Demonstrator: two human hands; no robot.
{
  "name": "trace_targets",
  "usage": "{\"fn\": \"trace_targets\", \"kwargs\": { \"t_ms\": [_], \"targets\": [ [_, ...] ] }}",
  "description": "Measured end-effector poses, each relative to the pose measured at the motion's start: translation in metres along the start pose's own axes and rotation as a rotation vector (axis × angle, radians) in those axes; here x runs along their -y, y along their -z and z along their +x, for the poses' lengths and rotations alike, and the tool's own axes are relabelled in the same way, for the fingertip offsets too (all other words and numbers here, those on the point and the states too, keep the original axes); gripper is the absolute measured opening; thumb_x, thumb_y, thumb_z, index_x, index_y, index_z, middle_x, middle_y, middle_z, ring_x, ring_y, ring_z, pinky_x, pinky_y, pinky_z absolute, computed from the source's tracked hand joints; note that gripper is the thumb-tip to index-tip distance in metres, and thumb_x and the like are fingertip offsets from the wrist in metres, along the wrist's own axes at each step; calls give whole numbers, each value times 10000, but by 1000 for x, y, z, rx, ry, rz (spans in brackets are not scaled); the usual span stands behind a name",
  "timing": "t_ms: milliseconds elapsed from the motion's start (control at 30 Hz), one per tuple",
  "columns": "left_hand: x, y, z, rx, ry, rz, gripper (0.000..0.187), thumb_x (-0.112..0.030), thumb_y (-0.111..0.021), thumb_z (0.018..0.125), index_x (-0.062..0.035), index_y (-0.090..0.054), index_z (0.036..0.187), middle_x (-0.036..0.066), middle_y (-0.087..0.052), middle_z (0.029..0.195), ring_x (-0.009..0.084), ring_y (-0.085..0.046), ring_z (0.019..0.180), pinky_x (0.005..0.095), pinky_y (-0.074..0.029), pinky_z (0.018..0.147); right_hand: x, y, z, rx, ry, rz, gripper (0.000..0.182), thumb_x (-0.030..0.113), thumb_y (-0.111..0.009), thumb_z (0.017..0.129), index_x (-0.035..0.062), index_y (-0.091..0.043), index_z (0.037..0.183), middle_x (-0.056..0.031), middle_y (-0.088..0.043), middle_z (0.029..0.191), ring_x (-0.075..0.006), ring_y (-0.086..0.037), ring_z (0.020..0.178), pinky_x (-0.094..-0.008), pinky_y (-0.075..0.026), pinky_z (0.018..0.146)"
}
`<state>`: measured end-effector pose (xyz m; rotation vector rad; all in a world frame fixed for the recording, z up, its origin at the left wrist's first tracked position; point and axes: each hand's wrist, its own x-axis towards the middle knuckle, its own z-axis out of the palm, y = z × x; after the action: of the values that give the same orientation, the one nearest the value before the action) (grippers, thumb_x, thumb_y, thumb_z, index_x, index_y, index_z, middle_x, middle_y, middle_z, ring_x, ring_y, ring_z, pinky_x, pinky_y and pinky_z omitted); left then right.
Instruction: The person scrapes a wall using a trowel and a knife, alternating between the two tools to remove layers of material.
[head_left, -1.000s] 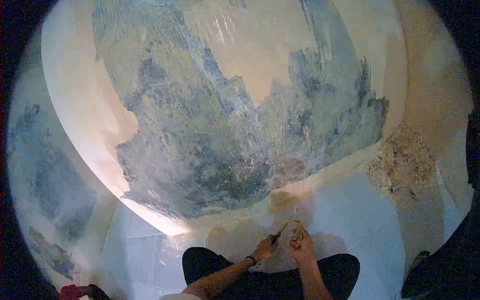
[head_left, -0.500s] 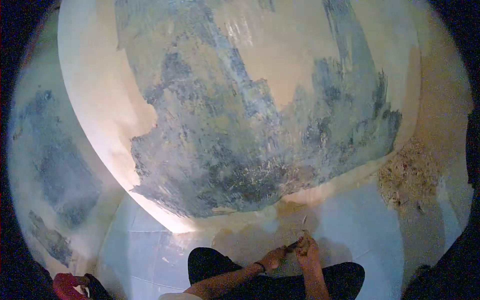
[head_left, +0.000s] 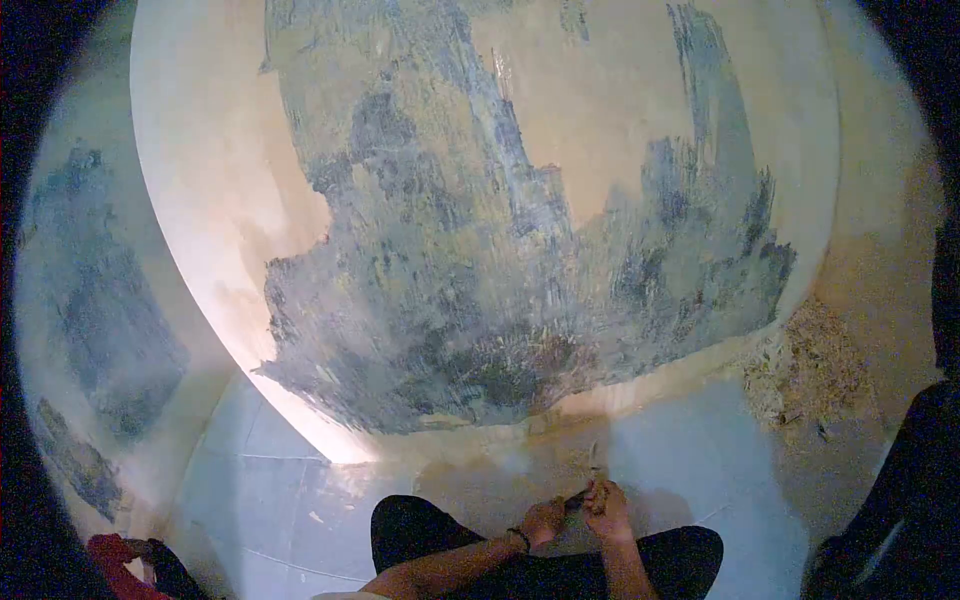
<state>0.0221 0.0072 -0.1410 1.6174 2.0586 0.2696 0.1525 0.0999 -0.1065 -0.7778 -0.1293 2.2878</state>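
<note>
My left hand (head_left: 543,522), with a dark band at its wrist, is closed around a dark object (head_left: 575,500) in front of my crossed legs. Close beside it on the right, my right hand (head_left: 607,510) grips a thin, light-tipped tool (head_left: 594,462) that points up and away from me. The far end of the dark object meets the fingers of my right hand. What exactly the two objects are is too small to tell. Beyond the hands rises a large curved pale surface (head_left: 560,110) with rough blue-grey patches.
A blue floor (head_left: 700,440) lies under my legs. Crumbly debris (head_left: 810,370) is piled at the right. Another patched surface (head_left: 110,300) stands at the left. Red cloth (head_left: 120,565) shows at the lower left, and a dark shape (head_left: 890,500) at the lower right.
The view has shifted slightly. Both hands stay close together with the tool and the dark object. The dark shape at the lower right now reaches further into view.
</note>
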Motion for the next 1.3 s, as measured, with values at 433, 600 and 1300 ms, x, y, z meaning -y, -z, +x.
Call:
{"fn": "trace_targets", "kwargs": {
  "t_ms": [433, 600, 1300],
  "targets": [
    [2, 25, 20, -293, 113, -518, 362, -345, -584, 901, -12, -495, 1009, 140, -606, 794, 313, -602, 685, 424, -478, 592, 6, -49, -33, 149, 463, -517, 185, 232, -498, 939, 124, -492, 1088, -26, -561, 891, -98, -465, 544, -235, -409, 476],
    [-6, 19, 10, -361, 76, -1456, 379, -408, -590, 907, -35, -567, 967, 9, -552, 722, 124, -532, 609, 307, -461, 536, 8, -63, -49, 185, 595, -744, 372, 193, -495, 927, 97, -427, 1281, -66, -536, 1089, -142, -553, 744, -280, -477, 609],
    [-93, 121, -47, -814, -100, -1127, 190, -222, -551, 949, -35, -522, 929, 40, -549, 780, 128, -523, 626, 288, -455, 539, -27, -82, -69, 279, 1049, -912, 518, 460, -331, 985, 63, -461, 1292, -156, -466, 1259, -265, -424, 1178, -376, -425, 893]
  ]
}}
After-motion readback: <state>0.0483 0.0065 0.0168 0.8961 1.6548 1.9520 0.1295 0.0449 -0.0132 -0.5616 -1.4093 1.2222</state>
